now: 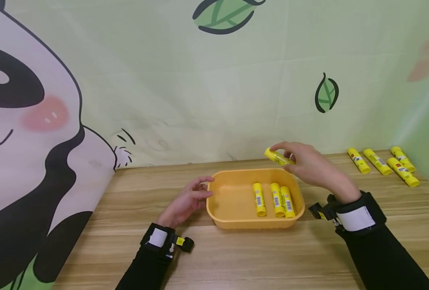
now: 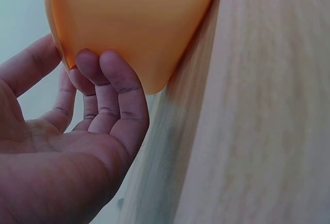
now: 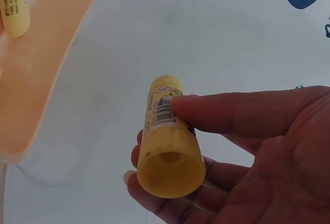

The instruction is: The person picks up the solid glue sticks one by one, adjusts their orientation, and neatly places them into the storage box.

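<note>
My right hand (image 1: 305, 163) pinches a yellow glue stick (image 1: 279, 157) between thumb and fingers, above the back right rim of a yellow-orange plastic basin (image 1: 232, 221). In the right wrist view this glue stick (image 3: 167, 131) points its hollow end at the camera, with the thumb beside its barcode label. My left hand (image 1: 185, 201) holds the basin's left rim; the left wrist view shows its curled fingers against the basin wall (image 2: 134, 22). Inside the basin lie three glue sticks, one glue stick (image 1: 259, 199) apart from two side by side at the right (image 1: 277, 200).
Several more glue sticks (image 1: 377, 162) lie at the back right of the wooden table (image 1: 236, 257), one leaning close against another. Behind the table rises a pale green wall cloth (image 1: 200, 100) with a printed panda (image 1: 66, 161) and leaves.
</note>
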### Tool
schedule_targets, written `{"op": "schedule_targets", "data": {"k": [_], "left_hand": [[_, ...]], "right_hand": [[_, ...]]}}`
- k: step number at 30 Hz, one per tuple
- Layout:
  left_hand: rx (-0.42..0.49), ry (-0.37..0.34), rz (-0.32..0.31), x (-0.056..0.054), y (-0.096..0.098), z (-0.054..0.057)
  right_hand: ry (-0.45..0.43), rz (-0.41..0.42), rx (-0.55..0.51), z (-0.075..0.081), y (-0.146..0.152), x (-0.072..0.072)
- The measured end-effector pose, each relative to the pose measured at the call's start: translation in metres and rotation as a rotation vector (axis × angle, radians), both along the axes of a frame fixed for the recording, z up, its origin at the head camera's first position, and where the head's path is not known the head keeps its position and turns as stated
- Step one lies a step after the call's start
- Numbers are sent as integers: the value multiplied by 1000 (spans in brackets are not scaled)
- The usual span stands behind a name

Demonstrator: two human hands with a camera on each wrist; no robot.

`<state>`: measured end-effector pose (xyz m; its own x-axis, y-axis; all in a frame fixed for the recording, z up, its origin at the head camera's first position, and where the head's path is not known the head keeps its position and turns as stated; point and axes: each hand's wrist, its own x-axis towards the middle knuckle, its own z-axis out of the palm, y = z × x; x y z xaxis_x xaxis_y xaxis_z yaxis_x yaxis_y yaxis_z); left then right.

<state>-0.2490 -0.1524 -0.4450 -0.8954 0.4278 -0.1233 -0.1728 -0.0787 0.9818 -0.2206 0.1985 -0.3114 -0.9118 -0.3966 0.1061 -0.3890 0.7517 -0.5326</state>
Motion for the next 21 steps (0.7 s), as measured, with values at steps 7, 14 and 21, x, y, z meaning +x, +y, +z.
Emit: {"op": "schedule_targets", "data": {"k": [7, 14, 21], "left_hand": [[-5, -4, -4, 0, 0, 1], [-8, -7, -7, 0, -1, 1], [-6, -3, -7, 0, -1, -1]], "right_hand": [[11, 7, -2, -3, -7, 0], [6, 23, -8, -6, -12, 1], [-9, 78, -8, -12, -18, -1]]}}
